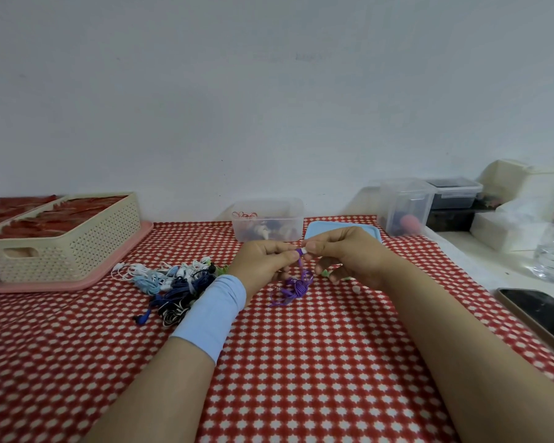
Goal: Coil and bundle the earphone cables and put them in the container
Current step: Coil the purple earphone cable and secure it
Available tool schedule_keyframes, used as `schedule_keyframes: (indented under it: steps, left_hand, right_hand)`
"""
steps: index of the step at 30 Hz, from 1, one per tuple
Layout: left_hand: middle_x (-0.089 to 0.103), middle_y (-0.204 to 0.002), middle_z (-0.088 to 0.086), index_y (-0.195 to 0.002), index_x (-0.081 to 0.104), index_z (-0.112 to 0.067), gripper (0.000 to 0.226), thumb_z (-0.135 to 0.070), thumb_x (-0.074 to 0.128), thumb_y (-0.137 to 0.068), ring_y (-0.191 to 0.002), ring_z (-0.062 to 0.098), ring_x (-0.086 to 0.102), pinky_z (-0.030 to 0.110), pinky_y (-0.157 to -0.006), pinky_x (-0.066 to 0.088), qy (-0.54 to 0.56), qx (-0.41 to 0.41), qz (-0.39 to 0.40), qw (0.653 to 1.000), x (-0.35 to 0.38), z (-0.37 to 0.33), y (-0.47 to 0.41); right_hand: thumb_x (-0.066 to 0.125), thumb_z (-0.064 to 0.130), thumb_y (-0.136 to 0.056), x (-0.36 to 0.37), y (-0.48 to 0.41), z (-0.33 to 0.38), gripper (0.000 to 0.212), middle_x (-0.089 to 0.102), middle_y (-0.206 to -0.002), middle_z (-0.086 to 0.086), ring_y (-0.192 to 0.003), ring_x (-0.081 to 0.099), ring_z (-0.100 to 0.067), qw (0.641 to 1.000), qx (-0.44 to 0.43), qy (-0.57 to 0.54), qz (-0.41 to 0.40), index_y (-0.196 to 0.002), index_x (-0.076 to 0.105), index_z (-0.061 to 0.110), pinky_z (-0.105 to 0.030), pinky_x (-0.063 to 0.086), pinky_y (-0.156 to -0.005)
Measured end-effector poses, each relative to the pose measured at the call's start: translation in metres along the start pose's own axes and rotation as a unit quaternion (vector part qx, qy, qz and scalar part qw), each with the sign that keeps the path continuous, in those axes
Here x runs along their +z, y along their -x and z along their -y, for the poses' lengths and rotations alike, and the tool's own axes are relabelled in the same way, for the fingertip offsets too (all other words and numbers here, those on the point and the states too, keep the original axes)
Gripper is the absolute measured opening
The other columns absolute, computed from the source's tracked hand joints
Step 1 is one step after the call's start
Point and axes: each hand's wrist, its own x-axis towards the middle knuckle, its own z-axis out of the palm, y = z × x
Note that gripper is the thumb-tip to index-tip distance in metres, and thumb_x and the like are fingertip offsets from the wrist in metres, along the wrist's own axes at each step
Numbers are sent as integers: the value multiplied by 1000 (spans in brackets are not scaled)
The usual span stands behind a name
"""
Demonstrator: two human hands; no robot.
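Two hands I log over the red-checked surface [301, 362]; tangled earphone pile [170, 279] at left; left hand [263, 260], clear container [269, 207] behind it; purple earphone cable [296, 286], half-coiled, dangling between hands; right hand [349, 254]; both hands' fingers pinch the cable's tip.

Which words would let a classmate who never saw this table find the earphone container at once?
Follow the red-and-white tablecloth to its far edge at the wall. Midway along stands a low clear container, open, with a blue lid lying at its right. The other clear box, further right, is taller and narrower.
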Motion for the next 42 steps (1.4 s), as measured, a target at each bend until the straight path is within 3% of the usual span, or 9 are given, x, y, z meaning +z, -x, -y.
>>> schedule_keyframes:
  steps: [3, 6, 10, 14, 24, 28, 31, 35, 42]
  left_hand:
    - [72, -101, 22, -97, 77, -12, 11, -10, 68, -91, -74, 20, 60, 42, -84, 58, 26, -3, 14, 1000, -1, 0, 1]
    - [72, -104, 20, -99, 77, -10, 12, -13, 67, -92, -83, 25, 60, 30, -73, 59, 52, 1, 27, 998, 1, -1, 3]
    - [73, -94, 15, -105, 75, -6, 17, -12, 66, -92, -78, 24, 58, 24, -64, 54, 56, 3, 34, 998, 0, -1, 3]
    - [69, -92, 22, -101, 77, -10, 15, -17, 68, -91, -66, 16, 55, 35, -75, 55, 21, 14, 37, 999, -1, -1, 3]
    - [69, -66, -3, -96, 72, -5, 13, -7, 59, -95, -59, 8, 56, 21, -61, 53, 140, 0, 66, 988, 3, -4, 5]
    - [69, -71, -1, -96, 74, -8, 12, -8, 62, -93, -62, 11, 55, 22, -63, 54, 96, 8, 54, 994, 4, -4, 4]
    - [70, -75, 2, -94, 76, -12, 11, -11, 65, -92, -64, 14, 55, 27, -67, 54, 76, 16, 31, 996, 5, -2, 2]
    - [74, -90, 17, -95, 79, -13, 12, -19, 71, -89, -72, 20, 57, 38, -80, 56, 29, 20, -16, 999, 2, 4, -3]
    - [76, -88, 7, -96, 78, -10, 14, -21, 70, -90, -74, 20, 57, 28, -70, 56, 81, -13, -7, 997, -1, 4, -2]
  right_hand:
    - [67, 16, -94, 0, 0, -1, 14, 75, -84, -5, -63, 63, -13, 1000, 8, -16, 11, -99, 78, 8, -24, 45, -51]
    - [69, 19, -90, 0, -1, -2, 22, 74, -87, -7, -64, 63, -13, 999, 18, -35, 28, -105, 77, 6, -22, 45, -48]
    - [74, 28, -77, -1, -2, -2, 42, 74, -91, -9, -66, 63, -14, 997, 27, -45, 47, -110, 75, 3, -21, 46, -47]
    - [76, 28, -72, 0, -3, -2, 30, 75, -87, -7, -66, 64, -14, 997, 32, -44, 56, -97, 80, 12, -22, 48, -47]
    - [73, 23, -77, 2, -2, 2, 31, 74, -85, -9, -67, 65, -12, 997, 5, -56, 45, -103, 76, 6, -23, 51, -49]
    - [71, 18, -87, 0, 1, 3, 14, 74, -82, -7, -63, 63, -12, 999, 9, -19, 41, -96, 79, 11, -26, 52, -52]
    - [71, 16, -89, 1, -1, 1, 12, 73, -86, -11, -63, 64, -15, 1000, 10, -24, 18, -96, 79, 11, -27, 52, -52]
    - [68, 12, -93, 10, -2, -1, 13, 74, -80, -10, -63, 65, -17, 999, -9, -30, -15, -101, 77, 6, -28, 52, -51]
    - [70, 9, -91, 12, 3, 4, 16, 76, -87, -12, -63, 65, -16, 999, -41, 5, -20, -105, 77, 6, -25, 51, -48]
